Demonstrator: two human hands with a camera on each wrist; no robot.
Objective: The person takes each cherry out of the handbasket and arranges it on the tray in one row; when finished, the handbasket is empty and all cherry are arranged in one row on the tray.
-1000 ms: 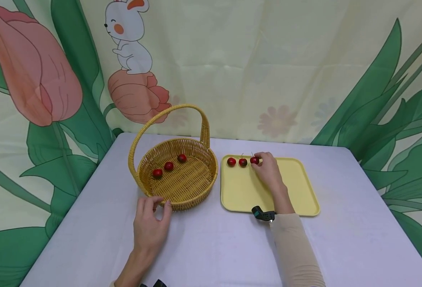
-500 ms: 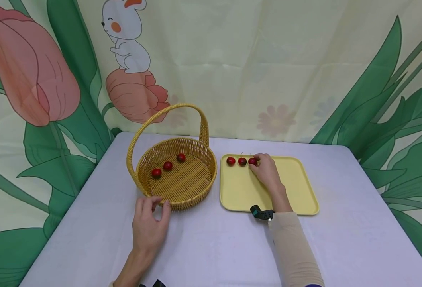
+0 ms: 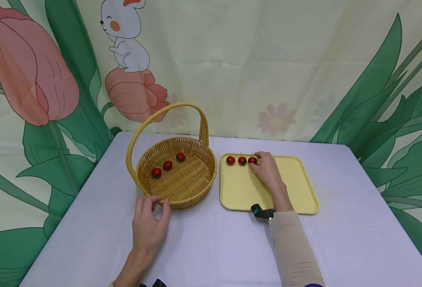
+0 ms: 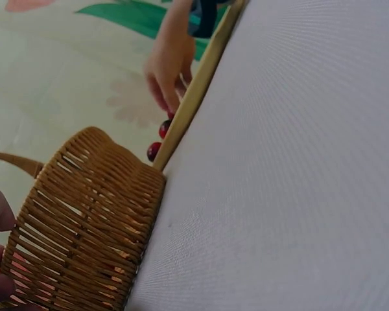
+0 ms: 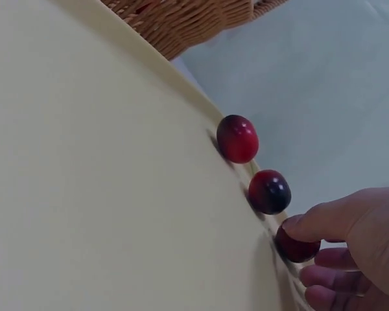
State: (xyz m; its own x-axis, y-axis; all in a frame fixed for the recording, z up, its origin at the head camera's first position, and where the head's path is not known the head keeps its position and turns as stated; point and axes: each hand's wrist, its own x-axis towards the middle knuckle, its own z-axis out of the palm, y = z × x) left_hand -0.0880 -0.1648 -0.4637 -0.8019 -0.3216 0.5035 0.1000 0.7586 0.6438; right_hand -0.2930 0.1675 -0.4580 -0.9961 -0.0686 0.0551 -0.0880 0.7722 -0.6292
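My right hand [image 3: 268, 171] pinches a dark red cherry [image 5: 298, 247] between thumb and fingers at the far edge of the yellow tray [image 3: 243, 191]. Left of it, two more cherries stand in a row on the tray: a dark-patched cherry [image 5: 270, 192] and a redder cherry [image 5: 238, 139]. My left hand [image 3: 150, 227] holds the near rim of the round wicker basket [image 3: 182, 185], its fingers over the edge and the thumb beside it. Inside the basket, three cherries [image 3: 167, 165] lie in a slanting line on the left side of its floor.
An arched handle [image 3: 167, 109] rises over the basket. Basket and tray stand close together on a white-covered table [image 3: 214, 247]. Behind the table hangs a printed curtain [image 3: 232, 79] with tulips and a rabbit.
My right hand has moved slightly left with the cherry, bringing it closer to the other two on the tray. My left hand stays at the basket rim.
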